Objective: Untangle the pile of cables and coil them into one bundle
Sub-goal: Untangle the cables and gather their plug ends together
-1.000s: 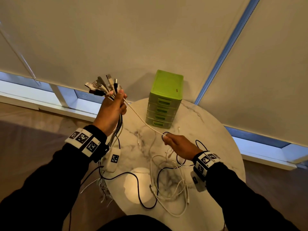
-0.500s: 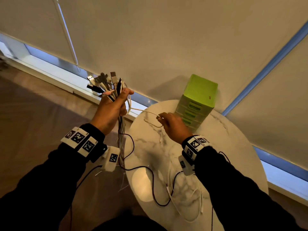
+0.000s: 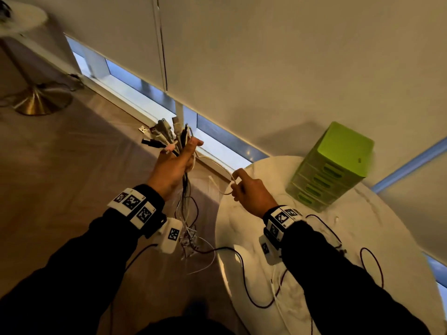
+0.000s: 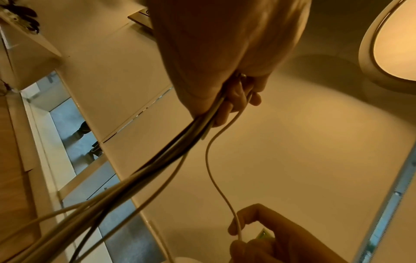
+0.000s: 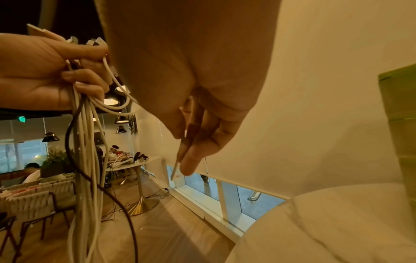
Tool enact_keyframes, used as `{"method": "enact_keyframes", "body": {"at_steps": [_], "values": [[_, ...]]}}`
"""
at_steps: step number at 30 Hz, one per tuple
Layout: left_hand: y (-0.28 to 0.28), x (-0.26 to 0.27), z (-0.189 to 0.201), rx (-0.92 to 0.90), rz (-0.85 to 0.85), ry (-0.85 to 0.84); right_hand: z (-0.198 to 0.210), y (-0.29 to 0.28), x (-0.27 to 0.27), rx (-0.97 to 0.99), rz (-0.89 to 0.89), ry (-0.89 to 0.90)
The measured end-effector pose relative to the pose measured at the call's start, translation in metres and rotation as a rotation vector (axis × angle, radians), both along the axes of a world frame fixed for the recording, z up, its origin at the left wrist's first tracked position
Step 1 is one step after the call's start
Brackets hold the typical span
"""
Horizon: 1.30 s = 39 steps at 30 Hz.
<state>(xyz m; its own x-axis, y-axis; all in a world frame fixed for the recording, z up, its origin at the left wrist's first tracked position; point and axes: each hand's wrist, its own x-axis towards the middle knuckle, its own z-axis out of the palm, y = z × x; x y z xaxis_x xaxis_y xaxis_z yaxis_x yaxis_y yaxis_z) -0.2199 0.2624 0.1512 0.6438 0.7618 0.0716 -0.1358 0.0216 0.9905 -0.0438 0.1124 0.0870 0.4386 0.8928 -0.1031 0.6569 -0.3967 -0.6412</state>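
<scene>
Left hand point(image 3: 173, 169) clamped round cable bundle point(image 3: 185, 189) just below plugs, off tabletop point(image 3: 399, 250) left edge. Right hand point(image 3: 250, 192) pinches white cable point(image 4: 213, 170): light, limp, slick; hold near ends.

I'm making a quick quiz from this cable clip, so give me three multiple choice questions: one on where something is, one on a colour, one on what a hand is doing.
1. Where is the drawer box?
A. on the round table
B. on the floor
C. in the left hand

2. What colour is it?
A. red
B. green
C. blue

3. What is the right hand doing?
A. lying flat on the table
B. pinching a white cable
C. opening a drawer

Answers:
1 A, it stands at the tabletop's far side.
2 B, it is bright green.
3 B, its fingers pinch the cable that runs to the bundle gripped by the left hand.
</scene>
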Motion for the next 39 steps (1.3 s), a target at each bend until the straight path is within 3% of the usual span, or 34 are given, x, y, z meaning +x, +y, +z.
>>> {"method": "enact_keyframes", "body": {"at_steps": [4,8,12,17,23,28,35,39], "values": [[0.0,0.005,-0.001,-0.029,0.018,0.038,-0.004,0.016,0.003,-0.438,0.033,-0.072],[0.002,0.012,-0.007,-0.024,-0.007,0.062,-0.016,0.013,-0.025,-0.401,0.11,-0.02],[0.003,0.014,-0.013,-0.056,0.0,0.089,-0.055,-0.005,-0.06,-0.576,0.368,-0.002],[0.003,0.011,-0.013,-0.039,-0.008,0.112,-0.117,-0.029,-0.075,-0.706,0.372,-0.079],[0.008,0.008,-0.019,0.019,0.023,0.115,-0.143,-0.045,-0.069,-0.574,0.413,-0.178],[0.007,0.019,-0.03,0.036,-0.012,0.174,-0.119,-0.043,-0.036,-0.445,0.249,-0.2],[0.006,0.044,-0.028,0.024,-0.041,0.151,-0.088,-0.086,0.048,-0.737,0.189,-0.113],[0.007,0.053,-0.022,0.037,-0.023,0.171,-0.082,-0.122,0.087,-0.859,-0.071,-0.15]]}}
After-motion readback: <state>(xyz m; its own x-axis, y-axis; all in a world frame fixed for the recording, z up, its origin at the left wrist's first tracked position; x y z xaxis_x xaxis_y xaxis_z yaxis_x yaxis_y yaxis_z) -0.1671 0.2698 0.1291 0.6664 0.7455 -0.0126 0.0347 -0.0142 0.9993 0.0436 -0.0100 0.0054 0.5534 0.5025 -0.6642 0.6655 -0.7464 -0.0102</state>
